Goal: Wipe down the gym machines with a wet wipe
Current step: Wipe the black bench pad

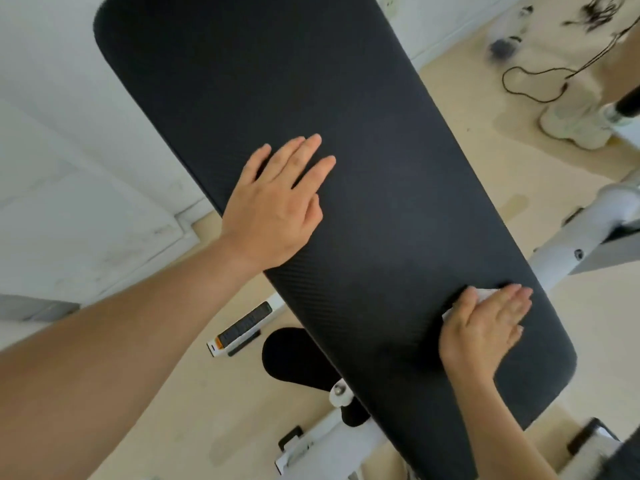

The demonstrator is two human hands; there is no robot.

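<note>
- At the far left we see a white wall [69, 133] above a pale floor [173, 393].
- Our left hand [273, 209] lies flat on the left edge of the long black bench pad [346, 116], fingers straight and slightly apart, gripping nothing.
- Below it, a black-and-orange label [244, 327] sits on a white frame bar, beside a smaller black pad [294, 355].
- Our right hand [485, 327] presses the wet wipe [486, 292] against the near right part of the bench pad, fingers straight and close together. The white wipe shows only beside the thumb.
- A white frame tube [568, 244] runs out from under the bench pad's right edge.
- Far right, a pale shoe [571, 123] and a black cable [530, 81] lie on the floor.
</note>
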